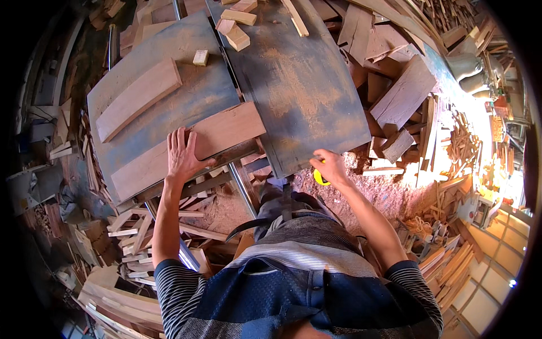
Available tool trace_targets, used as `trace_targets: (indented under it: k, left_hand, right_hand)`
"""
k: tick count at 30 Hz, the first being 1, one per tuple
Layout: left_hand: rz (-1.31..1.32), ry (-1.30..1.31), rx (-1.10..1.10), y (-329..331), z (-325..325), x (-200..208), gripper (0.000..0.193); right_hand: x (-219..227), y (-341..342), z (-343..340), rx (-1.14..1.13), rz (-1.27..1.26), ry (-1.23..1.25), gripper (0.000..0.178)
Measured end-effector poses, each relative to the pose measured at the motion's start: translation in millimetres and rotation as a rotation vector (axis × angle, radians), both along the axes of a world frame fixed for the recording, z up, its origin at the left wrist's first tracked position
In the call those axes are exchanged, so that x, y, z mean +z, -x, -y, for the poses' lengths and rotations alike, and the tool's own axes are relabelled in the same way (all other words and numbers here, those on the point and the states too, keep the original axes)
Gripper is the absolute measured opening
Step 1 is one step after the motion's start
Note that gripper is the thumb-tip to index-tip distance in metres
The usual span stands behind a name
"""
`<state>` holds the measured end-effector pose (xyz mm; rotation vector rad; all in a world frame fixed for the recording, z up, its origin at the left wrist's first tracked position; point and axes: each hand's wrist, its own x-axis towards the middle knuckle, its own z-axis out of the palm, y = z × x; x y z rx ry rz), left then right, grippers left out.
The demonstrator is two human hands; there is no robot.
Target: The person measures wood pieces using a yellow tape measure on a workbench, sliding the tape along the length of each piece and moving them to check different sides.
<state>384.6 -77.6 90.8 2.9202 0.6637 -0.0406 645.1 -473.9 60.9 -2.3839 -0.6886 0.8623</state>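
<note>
My left hand (183,155) lies on a flat wooden board (231,127), its fingers spread over the top face and the thumb stretched to the right. The board rests along the near edge of a grey metal machine table (209,85). A second wooden board (141,99) lies farther back on the same table. My right hand (332,166) is closed near the front right corner of the other table half (305,96). A yellow tape measure (320,177) shows below its fingers, mostly hidden by the hand.
Small wood blocks (238,38) and a thin strip (294,17) lie at the table's far end. A narrow slot (228,62) divides the two table halves. Offcuts (403,93) are heaped to the right, scrap sticks (135,237) at lower left. Sawdust (372,195) covers the floor.
</note>
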Motion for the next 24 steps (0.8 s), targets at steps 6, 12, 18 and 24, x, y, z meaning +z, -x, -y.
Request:
trace_targets:
  k: [6,12,18,24]
  left_hand:
    - [0.015,0.008,-0.016,-3.2,-4.5,-2.1,0.103]
    - [0.003,-0.025,-0.004,-12.6,-15.5,1.6,0.105]
    - [-0.037,-0.001,0.039,-29.4,-41.0,3.6,0.107]
    - [-0.066,-0.036,0.050,-36.7,-64.5,-3.8,0.117]
  right_hand:
    - [-5.9,33.9,53.9,-0.108,-0.056,0.038,0.026]
    - [-21.9,73.1,93.1,-0.070,0.132,-0.108,0.026]
    - [-36.7,100.1,129.6,-0.095,0.091,0.033,0.031]
    - [-59.2,113.7,166.3,-0.116,0.056,0.175,0.031]
